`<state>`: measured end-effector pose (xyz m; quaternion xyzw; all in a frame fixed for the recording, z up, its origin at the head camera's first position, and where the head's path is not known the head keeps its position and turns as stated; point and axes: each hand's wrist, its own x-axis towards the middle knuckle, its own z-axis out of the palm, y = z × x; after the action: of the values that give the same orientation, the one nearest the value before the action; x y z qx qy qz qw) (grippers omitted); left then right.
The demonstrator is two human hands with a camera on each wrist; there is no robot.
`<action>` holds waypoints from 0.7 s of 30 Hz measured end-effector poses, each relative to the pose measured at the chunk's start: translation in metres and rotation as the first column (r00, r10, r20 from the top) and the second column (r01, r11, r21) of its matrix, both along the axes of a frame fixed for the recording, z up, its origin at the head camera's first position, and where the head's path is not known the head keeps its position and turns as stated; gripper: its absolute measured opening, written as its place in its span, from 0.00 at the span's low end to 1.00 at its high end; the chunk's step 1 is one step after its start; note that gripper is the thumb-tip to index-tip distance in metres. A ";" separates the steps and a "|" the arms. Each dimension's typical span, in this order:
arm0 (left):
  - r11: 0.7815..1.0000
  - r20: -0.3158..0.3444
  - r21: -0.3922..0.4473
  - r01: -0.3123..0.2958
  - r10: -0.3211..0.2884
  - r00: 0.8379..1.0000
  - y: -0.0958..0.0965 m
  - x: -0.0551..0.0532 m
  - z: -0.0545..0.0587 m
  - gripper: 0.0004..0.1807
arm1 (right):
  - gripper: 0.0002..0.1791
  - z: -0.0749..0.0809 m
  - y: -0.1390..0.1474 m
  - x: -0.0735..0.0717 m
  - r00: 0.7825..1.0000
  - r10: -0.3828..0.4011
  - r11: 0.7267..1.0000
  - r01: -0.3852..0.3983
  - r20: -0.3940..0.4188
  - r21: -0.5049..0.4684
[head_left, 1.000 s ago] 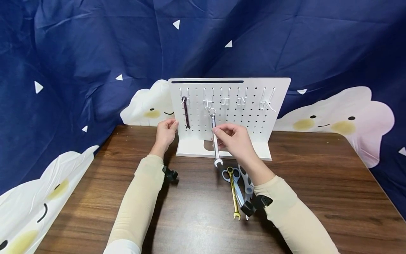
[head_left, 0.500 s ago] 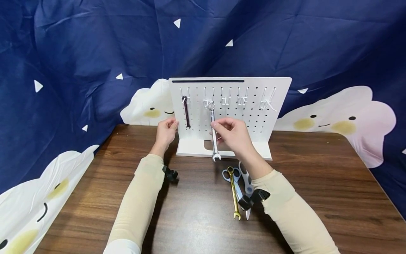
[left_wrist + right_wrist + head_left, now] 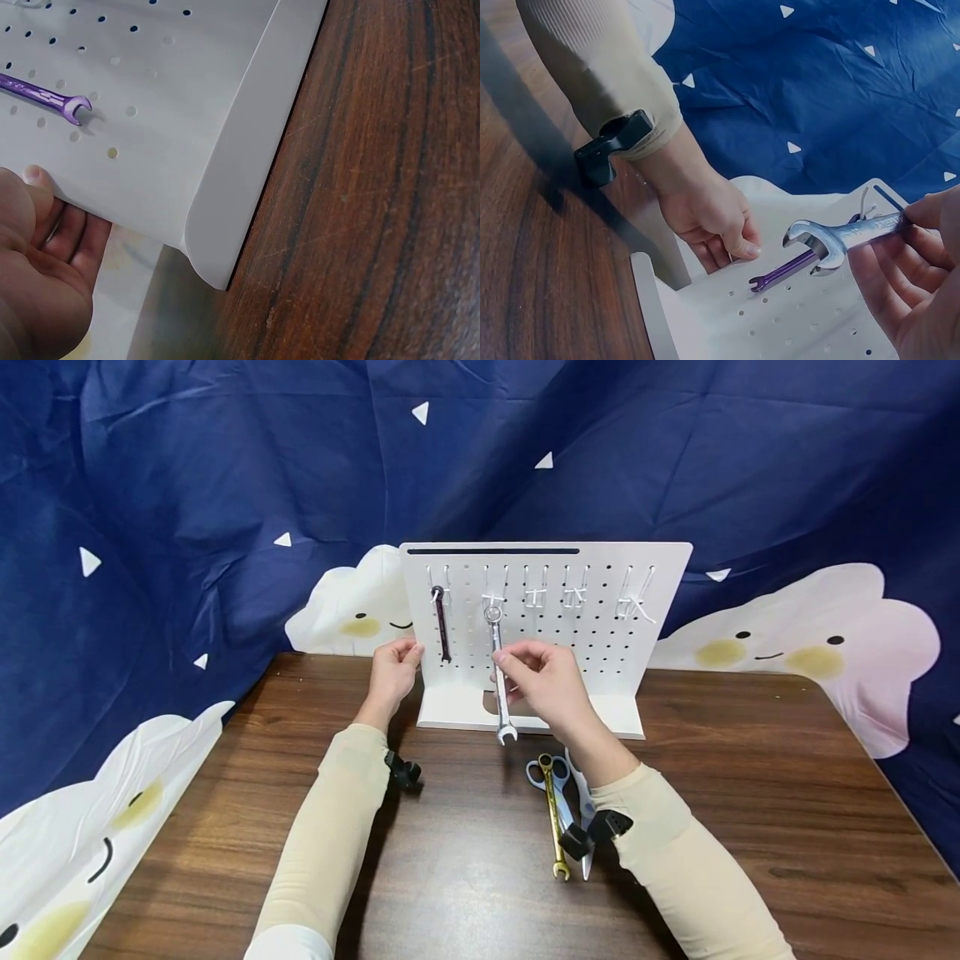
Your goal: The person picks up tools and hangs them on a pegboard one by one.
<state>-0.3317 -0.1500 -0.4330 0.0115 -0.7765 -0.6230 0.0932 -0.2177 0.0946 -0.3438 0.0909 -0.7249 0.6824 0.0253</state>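
My right hand (image 3: pixel 546 681) pinches a silver combination wrench (image 3: pixel 501 697) between thumb and fingers, ring end up and open end down. Its ring end is in front of the second hook (image 3: pixel 493 599) from the left; whether they touch I cannot tell. My left hand (image 3: pixel 393 675) grips the left edge of the white pegboard (image 3: pixel 637 557), thumb in front and fingers behind, as the left wrist view shows. A purple wrench (image 3: pixel 442 628) hangs from the leftmost hook. The right wrist view shows the silver wrench's open jaw close up, overlapping the purple wrench (image 3: pixel 784 271).
Below the board lie a gold wrench (image 3: pixel 554 822), light-blue scissors (image 3: pixel 562 802) under it, and a white-handled tool (image 3: pixel 583 793) partly behind my right wrist. More white hooks (image 3: pixel 574 596) line the board. A blue cloth (image 3: pixel 225 460) hangs behind the wooden table (image 3: pixel 750 793).
My right hand has raised the silver wrench and shifted it left, to the second hook. My left hand has stayed on the board's edge.
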 end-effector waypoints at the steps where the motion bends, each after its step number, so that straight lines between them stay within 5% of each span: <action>1: 1.000 0.001 -0.001 0.000 0.000 1.000 0.000 0.000 0.000 0.14 | 0.13 -0.001 0.000 -0.001 1.000 0.002 1.000 -0.002 0.006 -0.004; 21: 1.000 0.016 -0.007 -0.005 0.005 1.000 0.000 0.000 0.001 0.14 | 0.17 -0.021 -0.007 -0.030 0.991 -0.059 0.998 0.059 0.123 0.003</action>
<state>-0.3317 -0.1502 -0.4324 0.0181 -0.7795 -0.6198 0.0888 -0.2476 0.0871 -0.3645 0.0271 -0.7271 0.6860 0.0009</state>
